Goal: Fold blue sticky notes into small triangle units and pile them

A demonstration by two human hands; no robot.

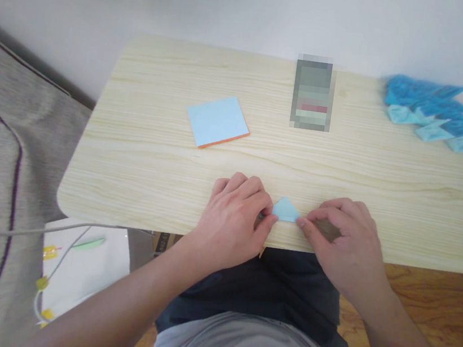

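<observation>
A small light-blue folded paper, triangular in outline, lies near the front edge of the wooden table. My left hand pinches its left corner between thumb and forefinger, with the other fingers curled. At the opposite corner, the thumb and forefinger of my right hand are closed on the paper. Part of its left end is hidden by my left fingers. Farther back to the left rests a stack of square paper, light blue on top with an orange edge below.
Several folded paper boats, dark and light blue, sit together at the back right of the table. A blurred-out rectangular object lies at the back middle. A cable runs along the front left, above a white surface.
</observation>
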